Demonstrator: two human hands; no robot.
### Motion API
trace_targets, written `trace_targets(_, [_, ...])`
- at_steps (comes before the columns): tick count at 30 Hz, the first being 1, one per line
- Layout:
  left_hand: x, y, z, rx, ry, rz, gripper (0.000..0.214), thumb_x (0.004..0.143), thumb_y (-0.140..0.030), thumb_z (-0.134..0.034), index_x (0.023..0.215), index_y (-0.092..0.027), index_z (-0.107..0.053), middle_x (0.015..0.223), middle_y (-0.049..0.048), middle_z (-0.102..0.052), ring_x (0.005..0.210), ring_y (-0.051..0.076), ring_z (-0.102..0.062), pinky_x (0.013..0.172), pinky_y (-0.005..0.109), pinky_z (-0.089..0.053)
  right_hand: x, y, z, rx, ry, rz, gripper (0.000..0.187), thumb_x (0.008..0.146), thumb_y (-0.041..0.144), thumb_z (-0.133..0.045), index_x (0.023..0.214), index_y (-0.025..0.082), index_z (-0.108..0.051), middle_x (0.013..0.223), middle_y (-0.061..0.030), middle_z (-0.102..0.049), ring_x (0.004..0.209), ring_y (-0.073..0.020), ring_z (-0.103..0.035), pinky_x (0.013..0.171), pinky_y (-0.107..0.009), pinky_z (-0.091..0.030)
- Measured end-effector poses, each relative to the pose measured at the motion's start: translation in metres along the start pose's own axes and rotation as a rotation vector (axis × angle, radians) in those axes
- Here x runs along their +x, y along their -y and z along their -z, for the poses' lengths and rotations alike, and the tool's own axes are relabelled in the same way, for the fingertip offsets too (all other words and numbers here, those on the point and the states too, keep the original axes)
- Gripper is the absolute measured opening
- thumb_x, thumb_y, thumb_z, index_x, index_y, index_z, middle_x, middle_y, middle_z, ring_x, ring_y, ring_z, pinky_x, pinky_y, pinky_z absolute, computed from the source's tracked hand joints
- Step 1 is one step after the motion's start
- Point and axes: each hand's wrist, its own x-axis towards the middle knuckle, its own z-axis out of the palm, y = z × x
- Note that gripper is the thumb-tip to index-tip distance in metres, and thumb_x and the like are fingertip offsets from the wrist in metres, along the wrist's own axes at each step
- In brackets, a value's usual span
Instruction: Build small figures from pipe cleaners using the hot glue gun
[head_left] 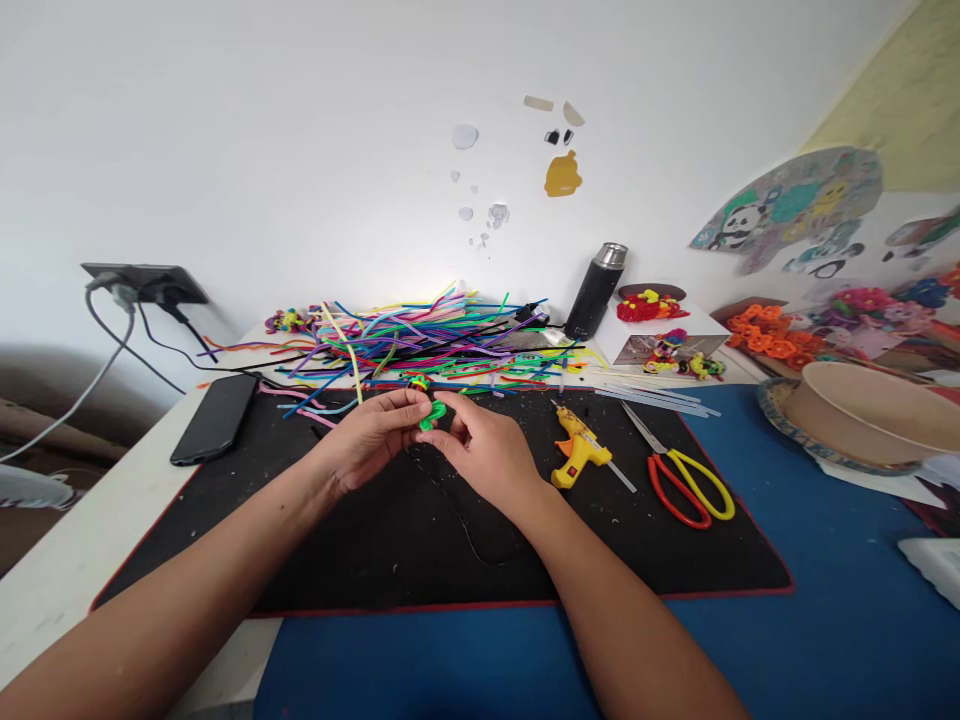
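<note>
Between my two hands is a small green pipe-cleaner figure [433,412], with a bit of yellow and red at its top. My left hand [382,428] pinches it from the left, thumb and fingers closed on it. From the right, the thumb and forefinger of my right hand [480,445] close on its green loops. Part of the figure is hidden behind my fingers. Both hands are above a black mat [330,560] with a red edge. Right of my right hand lie a yellow hot glue gun [577,447] and scissors [679,475] with red and yellow handles.
A heap of coloured pipe cleaners [427,335] spreads along the wall. A black flask [596,292] stands beside a white box [630,340]. Glue sticks [660,397] lie behind the scissors. A phone [215,418] is at left, a large bowl [877,415] at right.
</note>
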Motion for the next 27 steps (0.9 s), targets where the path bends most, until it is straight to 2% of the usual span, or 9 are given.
trace_targets(8, [0.0000,0.0035,-0.0004,-0.044,-0.002,0.003,0.025,0.069,-0.023,-0.096,0.080,-0.014,-0.076,0.073,0.0000,-0.067,0.065,0.010,-0.062,0.065,0.020,-0.054,0.0010,0.0034,0.0029,-0.024,0.011,-0.024,0.040,0.099,0.045,-0.068,0.135,0.029,-0.068,0.079,0.0007,-0.075,0.069,-0.0171,-0.066,0.063,-0.028,-0.036])
trace_targets(17, [0.0010,0.0052,0.0013,-0.170,-0.030,0.086,0.019,0.073,-0.012,-0.092,0.084,-0.012,-0.077,0.078,0.0015,-0.070,0.069,0.012,-0.067,0.064,0.021,-0.058,0.0004,0.0028,0.0016,-0.043,0.000,-0.028,0.036,0.100,0.041,-0.066,0.134,0.028,-0.069,0.078,0.0001,-0.075,0.068,-0.0168,-0.066,0.064,-0.028,-0.035])
trace_targets(27, [0.0005,0.0064,-0.0018,-0.198,-0.061,0.080,0.012,0.078,-0.008,-0.087,0.081,-0.012,-0.077,0.075,0.0030,-0.072,0.067,0.012,-0.068,0.063,0.021,-0.060,0.0007,0.0013,-0.0018,-0.065,-0.036,-0.024,0.033,0.100,0.043,-0.067,0.127,0.025,-0.073,0.076,-0.0008,-0.076,0.066,-0.0169,-0.066,0.062,-0.028,-0.035])
